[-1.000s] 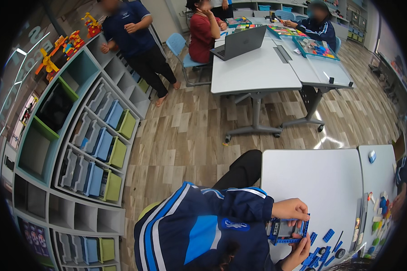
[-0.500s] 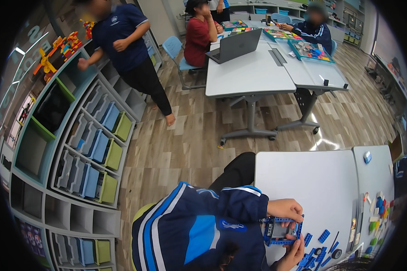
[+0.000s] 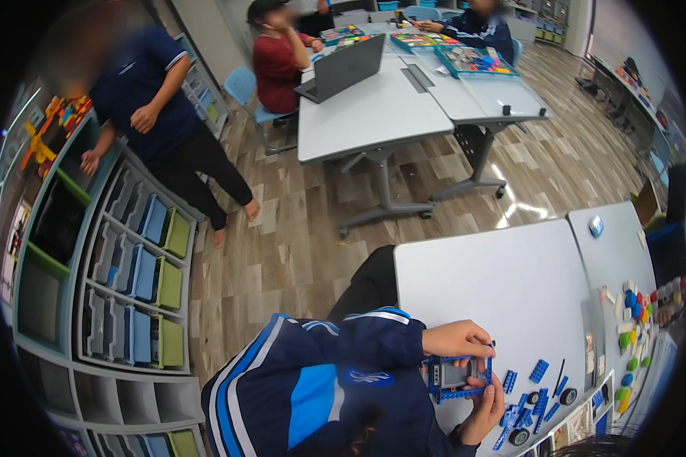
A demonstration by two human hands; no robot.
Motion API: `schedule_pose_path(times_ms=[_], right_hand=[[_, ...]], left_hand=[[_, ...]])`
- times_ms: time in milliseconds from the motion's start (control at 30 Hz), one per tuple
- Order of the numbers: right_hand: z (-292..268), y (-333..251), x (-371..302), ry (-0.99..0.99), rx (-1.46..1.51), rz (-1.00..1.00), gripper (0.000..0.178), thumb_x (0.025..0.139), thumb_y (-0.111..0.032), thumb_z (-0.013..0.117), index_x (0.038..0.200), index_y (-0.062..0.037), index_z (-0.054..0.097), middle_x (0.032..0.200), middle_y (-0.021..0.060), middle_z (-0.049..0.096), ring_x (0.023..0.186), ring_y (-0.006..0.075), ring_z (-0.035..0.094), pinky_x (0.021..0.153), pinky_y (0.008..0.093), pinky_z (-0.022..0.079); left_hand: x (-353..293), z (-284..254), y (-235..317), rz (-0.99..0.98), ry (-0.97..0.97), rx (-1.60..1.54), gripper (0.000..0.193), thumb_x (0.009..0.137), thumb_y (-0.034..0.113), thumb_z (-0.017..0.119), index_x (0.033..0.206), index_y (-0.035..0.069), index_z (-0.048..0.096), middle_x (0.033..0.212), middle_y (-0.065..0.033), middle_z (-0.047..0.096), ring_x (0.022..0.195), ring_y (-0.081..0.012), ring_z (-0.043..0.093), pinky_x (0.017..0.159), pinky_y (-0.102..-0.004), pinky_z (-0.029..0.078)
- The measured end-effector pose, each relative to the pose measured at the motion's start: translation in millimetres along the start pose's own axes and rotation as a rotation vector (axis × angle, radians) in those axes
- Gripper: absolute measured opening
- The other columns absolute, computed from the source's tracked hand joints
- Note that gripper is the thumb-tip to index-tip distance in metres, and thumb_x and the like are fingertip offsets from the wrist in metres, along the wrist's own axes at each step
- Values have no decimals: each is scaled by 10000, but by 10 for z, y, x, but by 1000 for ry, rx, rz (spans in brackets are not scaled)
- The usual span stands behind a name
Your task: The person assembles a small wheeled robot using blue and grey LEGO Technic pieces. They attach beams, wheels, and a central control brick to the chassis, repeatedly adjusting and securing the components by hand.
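Between my hands is a rectangular frame of blue building beams [image 3: 463, 394] with a grey part [image 3: 456, 375] inside it. My left hand [image 3: 462, 340] grips the frame's far right corner, fingers bent over it. From the near side, my right hand [image 3: 483, 411] pinches the right end with thumb and fingertips. The frame is held close to my navy jacket, over the white table [image 3: 488, 282]. Just right of my right hand lie loose blue bricks and beams [image 3: 539, 371], a black wheel [image 3: 568, 396] and a second black wheel [image 3: 519, 436].
Colourful bricks [image 3: 630, 305] are scattered on the adjoining table at right, near a small blue-and-white object [image 3: 596, 226]. A drawer shelf [image 3: 141, 259] stands at left, with a person in a navy shirt [image 3: 149, 99] beside it. A laptop [image 3: 348, 68] sits on the far table.
The view has swung, shifting the tables leftward in the picture. The standing person by the shelf has moved nearer. Both my hands stay on the blue frame.
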State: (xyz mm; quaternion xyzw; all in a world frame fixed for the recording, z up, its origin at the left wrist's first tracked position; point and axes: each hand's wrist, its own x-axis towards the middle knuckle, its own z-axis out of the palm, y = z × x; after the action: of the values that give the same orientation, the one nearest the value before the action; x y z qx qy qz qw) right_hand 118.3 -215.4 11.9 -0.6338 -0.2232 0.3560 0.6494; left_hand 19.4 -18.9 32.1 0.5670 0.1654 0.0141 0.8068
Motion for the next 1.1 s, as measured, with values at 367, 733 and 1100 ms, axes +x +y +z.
schedule_pose_path(times_ms=[367,733,1100], right_hand=[[104,-232,-31,-47,90,82,323,1013,-189,532,1227,48,579,1013,169,712,842,184,660,757,290,483],[63,-197,-31,-71,210,176,274,1014,-116,543,1241,35,567,978,169,714,690,125,624,593,207,445],[109,-269,-14,-47,260,184,279,1007,-95,534,1239,58,552,1002,226,691,556,152,601,492,243,479]], left_hand=[[16,-35,142,-131,-58,24,259,1016,224,555,1150,19,637,871,-53,666,669,-80,559,607,-213,458],[6,-19,223,-142,-62,-3,240,1020,168,505,1164,7,610,857,-64,633,659,-72,514,626,-216,424],[-42,22,182,-76,6,-30,246,1009,164,534,1166,2,634,855,-65,656,621,-58,518,583,-195,402]])
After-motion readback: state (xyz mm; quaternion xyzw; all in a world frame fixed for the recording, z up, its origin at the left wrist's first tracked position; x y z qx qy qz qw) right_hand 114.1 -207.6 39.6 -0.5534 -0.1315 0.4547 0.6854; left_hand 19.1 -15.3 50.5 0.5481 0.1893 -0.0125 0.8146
